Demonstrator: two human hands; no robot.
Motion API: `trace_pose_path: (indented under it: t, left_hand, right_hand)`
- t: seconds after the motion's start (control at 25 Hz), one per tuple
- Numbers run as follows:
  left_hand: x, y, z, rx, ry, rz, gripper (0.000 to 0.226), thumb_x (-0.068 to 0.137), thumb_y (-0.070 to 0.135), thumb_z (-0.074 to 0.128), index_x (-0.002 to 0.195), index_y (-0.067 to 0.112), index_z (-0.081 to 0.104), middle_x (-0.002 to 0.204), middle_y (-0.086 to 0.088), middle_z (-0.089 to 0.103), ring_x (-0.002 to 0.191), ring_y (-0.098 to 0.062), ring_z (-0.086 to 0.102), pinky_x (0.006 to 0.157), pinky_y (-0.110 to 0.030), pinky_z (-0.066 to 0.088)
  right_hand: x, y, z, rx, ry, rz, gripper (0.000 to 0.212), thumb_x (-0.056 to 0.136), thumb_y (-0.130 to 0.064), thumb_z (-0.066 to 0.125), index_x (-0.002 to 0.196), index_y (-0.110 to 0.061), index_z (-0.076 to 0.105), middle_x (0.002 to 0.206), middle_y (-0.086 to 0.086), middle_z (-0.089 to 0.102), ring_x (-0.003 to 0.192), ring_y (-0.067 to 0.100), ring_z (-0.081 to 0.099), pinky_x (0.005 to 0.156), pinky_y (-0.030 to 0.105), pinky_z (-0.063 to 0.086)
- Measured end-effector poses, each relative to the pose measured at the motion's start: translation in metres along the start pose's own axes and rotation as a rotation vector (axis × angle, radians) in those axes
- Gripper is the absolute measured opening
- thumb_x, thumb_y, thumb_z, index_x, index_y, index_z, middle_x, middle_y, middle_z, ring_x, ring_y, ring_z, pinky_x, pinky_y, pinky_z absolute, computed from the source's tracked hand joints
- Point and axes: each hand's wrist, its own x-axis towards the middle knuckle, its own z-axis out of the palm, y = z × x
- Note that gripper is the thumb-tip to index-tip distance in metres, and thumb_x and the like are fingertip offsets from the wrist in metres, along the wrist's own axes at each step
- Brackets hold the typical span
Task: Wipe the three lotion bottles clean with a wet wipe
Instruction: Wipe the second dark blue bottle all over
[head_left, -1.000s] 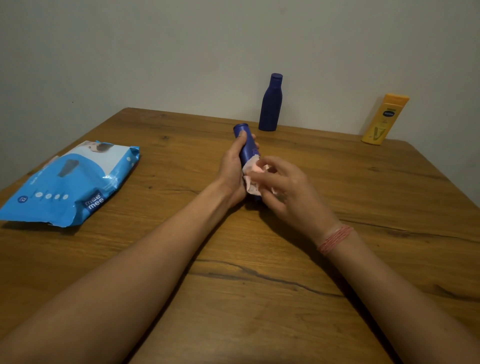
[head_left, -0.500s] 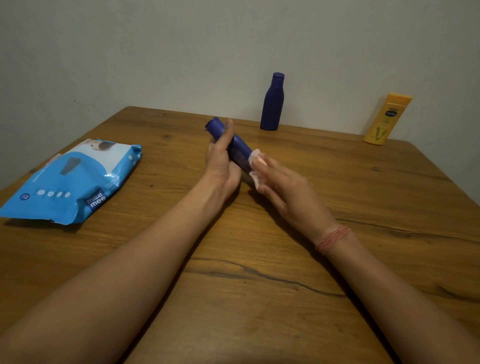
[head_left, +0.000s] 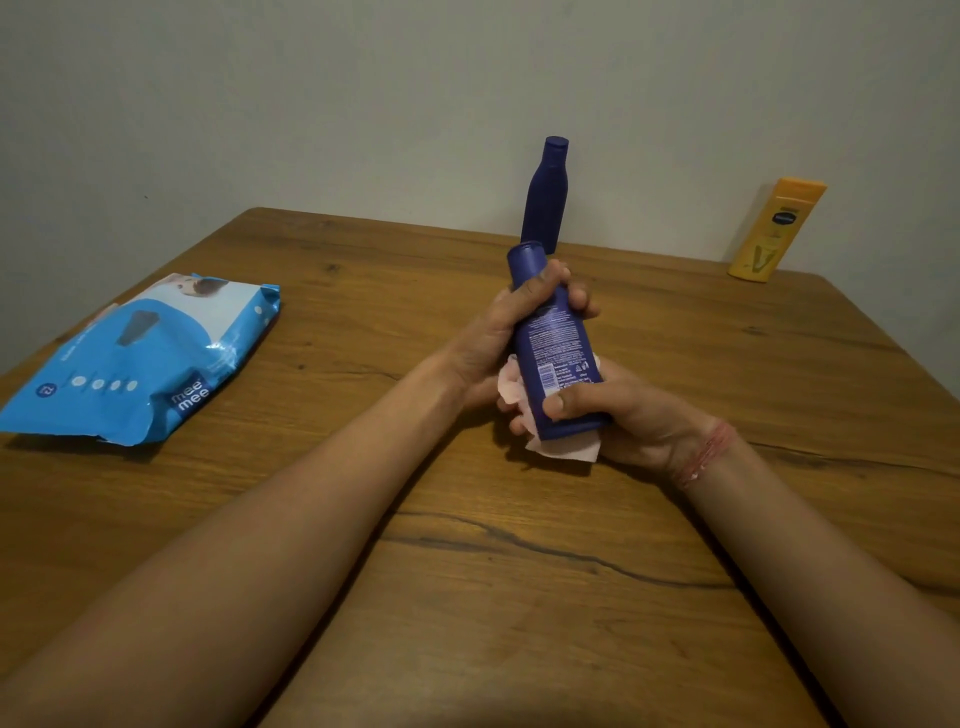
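A dark blue lotion bottle (head_left: 556, 343) is held over the table's middle, cap pointing away from me and printed back label up. My left hand (head_left: 498, 332) grips its upper half, fingers wrapped round the neck. My right hand (head_left: 623, 415) grips its lower end, thumb across the label, with a pale pink wet wipe (head_left: 519, 389) bunched under the bottle's base. A second dark blue bottle (head_left: 544, 192) stands upright by the wall behind. A yellow lotion bottle (head_left: 774, 231) stands at the far right against the wall.
A blue pack of wet wipes (head_left: 140, 358) lies on the wooden table (head_left: 467, 571) at the left, close to the table's left edge. A grey wall runs along the table's far side.
The held bottle has swung from pointing far-left to nearly straight away from me, label now up. My right hand moved with the wipe from the bottle's side down to its base.
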Motion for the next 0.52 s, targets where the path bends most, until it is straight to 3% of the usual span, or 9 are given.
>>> trace_pose_path:
  t: [0.08,0.2,0.36,0.44,0.52]
  left_hand:
    - [0.000,-0.002,0.008,-0.005,0.024,0.030,0.012,0.090,0.022,0.059,0.096,0.014,0.052,0.084,-0.002,0.058,0.085,-0.017,0.059,0.086,-0.030,0.050]
    - [0.005,-0.007,0.013,0.150,0.269,0.185,0.015,0.091,0.021,0.066,0.098,0.014,0.054,0.083,-0.002,0.061,0.080,-0.015,0.061,0.087,-0.036,0.052]
    - [0.006,-0.023,0.033,0.480,0.587,0.349,0.024,0.090,0.031,0.069,0.101,0.018,0.052,0.087,-0.002,0.061,0.080,-0.015,0.063,0.087,-0.034,0.055]
    - [0.003,-0.028,0.041,0.528,0.550,0.356,0.028,0.092,0.033,0.065,0.108,0.015,0.052,0.088,-0.002,0.058,0.079,-0.013,0.060,0.082,-0.026,0.054]
    - [-0.002,-0.018,0.035,0.446,0.362,0.275,0.027,0.094,0.031,0.061,0.112,0.012,0.053,0.092,-0.002,0.059,0.085,-0.012,0.059,0.084,-0.025,0.050]
  right_hand:
    - [0.004,0.002,0.002,-0.029,0.029,-0.022,0.051,0.072,0.004,0.066,0.119,-0.009,0.049,0.093,0.012,0.065,0.081,0.024,0.066,0.077,0.041,0.057]
    - [0.010,0.001,-0.001,-0.342,0.440,-0.106,0.053,0.066,-0.004,0.079,0.111,-0.011,0.052,0.100,0.017,0.066,0.088,0.034,0.068,0.085,0.052,0.056]
    - [0.018,0.009,0.000,-1.197,0.872,-0.341,0.048,0.070,-0.022,0.081,0.107,-0.019,0.051,0.097,-0.001,0.059,0.085,0.016,0.060,0.069,0.026,0.053]
    - [0.017,0.008,-0.002,-1.261,0.892,-0.424,0.043,0.074,-0.020,0.077,0.109,-0.018,0.052,0.096,-0.001,0.057,0.083,0.015,0.059,0.068,0.026,0.052]
    - [0.011,-0.001,-0.004,-0.976,0.648,-0.324,0.040,0.070,-0.016,0.075,0.103,-0.013,0.052,0.090,0.004,0.061,0.076,0.017,0.062,0.067,0.032,0.055]
